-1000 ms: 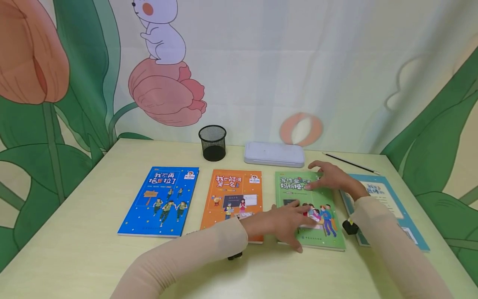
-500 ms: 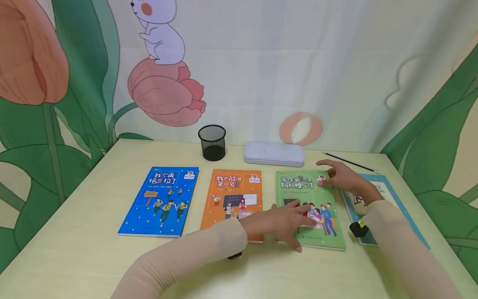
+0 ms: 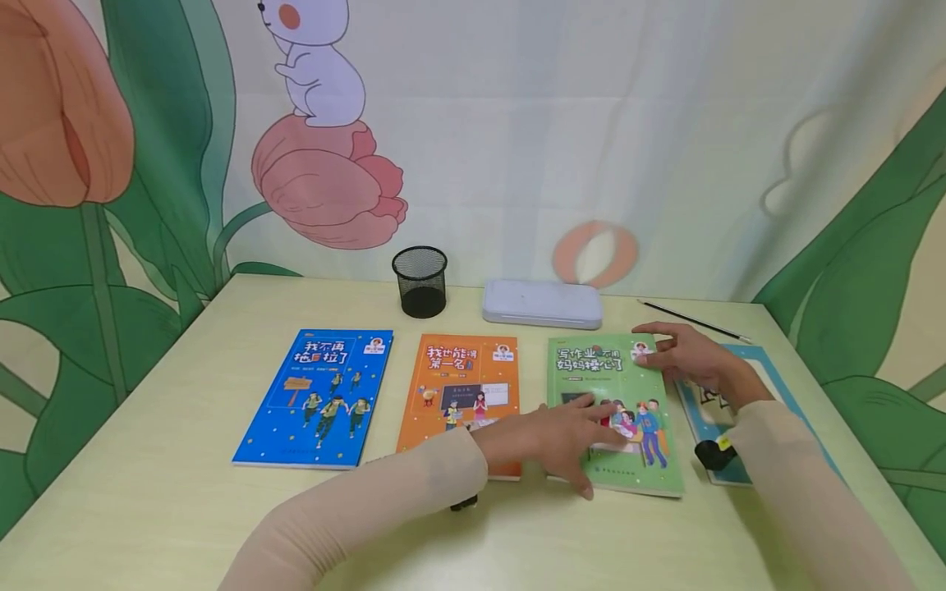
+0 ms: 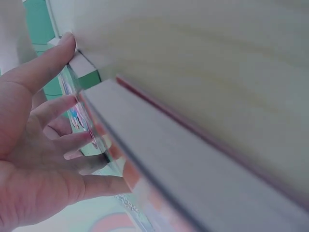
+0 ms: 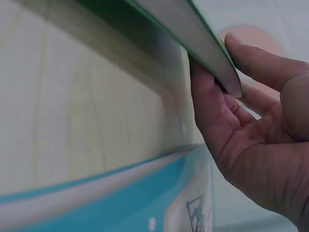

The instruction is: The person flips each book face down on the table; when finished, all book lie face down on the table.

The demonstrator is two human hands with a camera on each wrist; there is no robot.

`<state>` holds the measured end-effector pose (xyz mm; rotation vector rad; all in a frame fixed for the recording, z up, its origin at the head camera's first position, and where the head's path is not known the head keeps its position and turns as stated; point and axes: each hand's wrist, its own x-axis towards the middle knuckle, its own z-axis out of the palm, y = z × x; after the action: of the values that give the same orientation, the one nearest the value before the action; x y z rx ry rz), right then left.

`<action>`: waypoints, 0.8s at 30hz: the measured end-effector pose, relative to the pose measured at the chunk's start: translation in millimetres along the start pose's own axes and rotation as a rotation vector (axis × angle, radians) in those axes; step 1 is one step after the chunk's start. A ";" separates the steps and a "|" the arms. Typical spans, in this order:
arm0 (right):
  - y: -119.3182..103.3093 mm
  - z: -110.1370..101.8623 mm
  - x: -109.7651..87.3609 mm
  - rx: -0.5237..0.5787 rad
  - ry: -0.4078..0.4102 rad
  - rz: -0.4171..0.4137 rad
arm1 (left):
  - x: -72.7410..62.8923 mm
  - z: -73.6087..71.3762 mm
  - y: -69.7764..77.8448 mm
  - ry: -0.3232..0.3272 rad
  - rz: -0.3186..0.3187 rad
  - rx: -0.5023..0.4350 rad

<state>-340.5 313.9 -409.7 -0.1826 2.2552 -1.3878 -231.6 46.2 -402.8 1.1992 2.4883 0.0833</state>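
Head view bright, fairly sharp; soft shadows on table (image 3: 148,492); wrist views dimmer, hazy, blurred.

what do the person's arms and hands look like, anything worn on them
Long, pale beige cloth sleeves cover both arms, creased near the left elbow. The left hand and right hand are ungloved. A small black object shows at the left cuff; a rounded black device with a bright yellow patch sits by the right cuff.

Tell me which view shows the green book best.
Head view: the green book shows most of its cover. Left wrist view shows part of it behind the left hand; right wrist view, its edge gripped by the right hand.
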 end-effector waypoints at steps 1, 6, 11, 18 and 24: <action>-0.8 -0.6 -0.5 0.016 -0.011 0.005 | 0.0 -1.0 -0.2 -0.002 0.008 -0.001; -2.9 -1.9 -2.9 0.048 -0.004 -0.011 | -1.6 -6.0 -2.7 -0.003 0.047 -0.022; -9.3 -3.8 -6.2 0.062 0.007 -0.058 | -5.2 -16.2 -5.1 -0.001 0.073 -0.019; -23.7 -6.1 -12.8 0.084 0.025 -0.106 | -9.0 -24.1 -6.0 0.034 0.097 -0.039; -35.7 -3.4 -16.4 0.069 0.056 -0.139 | -10.1 -20.2 -1.5 0.111 0.053 -0.095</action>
<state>-332.6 305.5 -372.0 -0.2849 2.2733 -1.5578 -234.2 39.6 -381.3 1.2517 2.5163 0.2867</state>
